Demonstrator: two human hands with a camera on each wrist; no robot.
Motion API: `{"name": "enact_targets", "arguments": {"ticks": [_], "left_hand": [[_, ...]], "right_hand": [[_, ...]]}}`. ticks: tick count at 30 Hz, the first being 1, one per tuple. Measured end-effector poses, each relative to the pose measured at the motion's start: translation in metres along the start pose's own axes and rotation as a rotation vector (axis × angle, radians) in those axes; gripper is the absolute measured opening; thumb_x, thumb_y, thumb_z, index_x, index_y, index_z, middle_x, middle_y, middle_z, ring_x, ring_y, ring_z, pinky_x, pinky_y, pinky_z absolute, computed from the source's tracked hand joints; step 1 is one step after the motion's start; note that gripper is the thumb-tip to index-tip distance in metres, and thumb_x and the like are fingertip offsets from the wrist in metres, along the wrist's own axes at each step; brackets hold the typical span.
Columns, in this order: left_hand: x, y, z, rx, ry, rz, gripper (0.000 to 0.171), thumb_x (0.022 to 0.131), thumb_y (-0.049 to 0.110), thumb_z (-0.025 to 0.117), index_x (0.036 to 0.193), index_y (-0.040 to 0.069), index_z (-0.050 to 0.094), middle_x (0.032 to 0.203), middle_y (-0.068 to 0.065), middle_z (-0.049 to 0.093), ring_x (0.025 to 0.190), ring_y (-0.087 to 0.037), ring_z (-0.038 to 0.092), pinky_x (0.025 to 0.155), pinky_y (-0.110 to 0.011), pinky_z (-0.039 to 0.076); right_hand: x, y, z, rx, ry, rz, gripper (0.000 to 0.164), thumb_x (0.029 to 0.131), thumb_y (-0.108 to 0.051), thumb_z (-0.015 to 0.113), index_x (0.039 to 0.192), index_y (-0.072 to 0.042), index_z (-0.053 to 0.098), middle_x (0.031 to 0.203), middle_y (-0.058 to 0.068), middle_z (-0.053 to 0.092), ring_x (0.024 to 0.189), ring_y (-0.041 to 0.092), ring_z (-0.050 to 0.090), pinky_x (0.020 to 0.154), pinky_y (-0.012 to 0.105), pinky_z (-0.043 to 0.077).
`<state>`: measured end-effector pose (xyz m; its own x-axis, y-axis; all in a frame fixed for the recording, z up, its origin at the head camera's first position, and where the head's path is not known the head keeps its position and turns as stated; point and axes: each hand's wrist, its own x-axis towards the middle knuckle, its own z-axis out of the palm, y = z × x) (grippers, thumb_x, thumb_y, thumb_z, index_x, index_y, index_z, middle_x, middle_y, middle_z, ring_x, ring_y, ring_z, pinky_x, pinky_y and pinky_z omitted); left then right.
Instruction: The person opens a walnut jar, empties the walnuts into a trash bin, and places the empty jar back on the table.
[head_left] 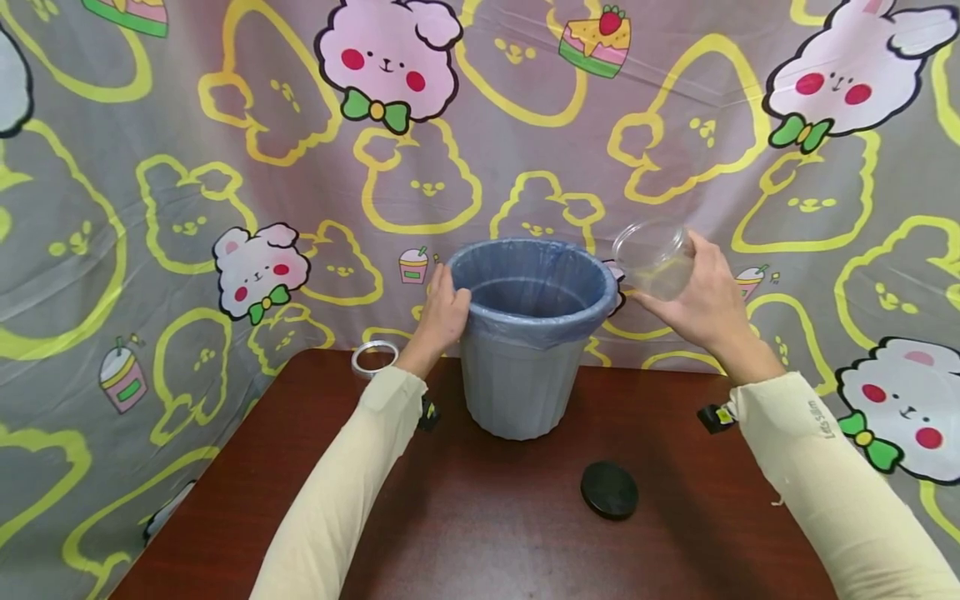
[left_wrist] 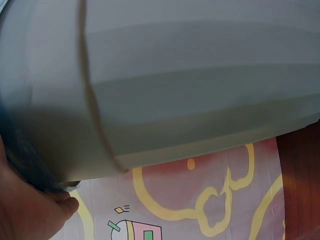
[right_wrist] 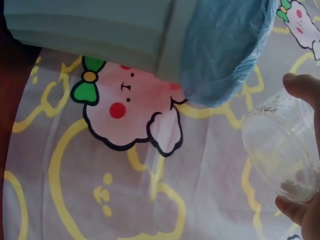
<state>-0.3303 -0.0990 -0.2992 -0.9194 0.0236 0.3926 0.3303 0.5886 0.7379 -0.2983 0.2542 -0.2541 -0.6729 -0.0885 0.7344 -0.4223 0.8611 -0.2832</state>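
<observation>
A grey trash can [head_left: 517, 383] with a blue plastic liner [head_left: 540, 329] folded over its rim stands upright on the table. My left hand [head_left: 442, 312] grips the rim at its left side; in the left wrist view part of that hand [left_wrist: 35, 210] shows at the liner's edge. To the right of the can, above rim height, my right hand [head_left: 705, 296] holds a clear plastic jar [head_left: 652, 262] tilted toward the can. Brown specks cling inside the jar [right_wrist: 277, 145] in the right wrist view. The inside bottom of the can is hidden.
A round black lid [head_left: 609, 490] lies on the dark red-brown table [head_left: 480, 533] in front of the can. Another clear container [head_left: 375, 358] stands at the back left, partly behind my left arm. A patterned cloth [head_left: 420, 183] hangs close behind the table.
</observation>
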Motion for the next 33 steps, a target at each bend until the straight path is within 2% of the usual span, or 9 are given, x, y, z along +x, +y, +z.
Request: {"name": "enact_targets", "arguments": {"ticks": [11,19,33], "left_hand": [[0.000,0.001,0.000,0.011,-0.001,-0.003,0.067,0.088,0.023,0.030,0.147,-0.006,0.015,0.156,-0.017,0.007,0.142,-0.025,0.007,0.113,-0.037,0.011],[-0.001,0.001,0.000,0.003,0.002,-0.009,0.068,0.088,0.023,0.031,0.148,-0.006,0.015,0.156,-0.017,0.007,0.142,-0.026,0.007,0.113,-0.037,0.011],[0.000,0.000,0.000,0.004,-0.001,-0.001,0.068,0.088,0.023,0.031,0.147,-0.006,0.015,0.156,-0.017,0.007,0.142,-0.026,0.008,0.113,-0.037,0.010]], "right_hand": [[-0.011,0.011,0.006,0.021,0.058,0.088,0.099,0.060,-0.031,0.086,0.138,0.003,0.034,0.124,0.026,0.047,0.111,0.042,0.044,0.084,0.060,0.037],[-0.021,0.021,0.009,0.031,0.028,0.150,0.105,0.064,-0.034,0.084,0.144,-0.002,0.025,0.125,0.028,0.044,0.112,0.044,0.043,0.084,0.061,0.036],[-0.047,0.042,0.022,0.066,0.000,0.237,0.099,0.068,-0.037,0.082,0.141,0.001,0.027,0.122,0.027,0.044,0.109,0.045,0.044,0.084,0.061,0.036]]}}
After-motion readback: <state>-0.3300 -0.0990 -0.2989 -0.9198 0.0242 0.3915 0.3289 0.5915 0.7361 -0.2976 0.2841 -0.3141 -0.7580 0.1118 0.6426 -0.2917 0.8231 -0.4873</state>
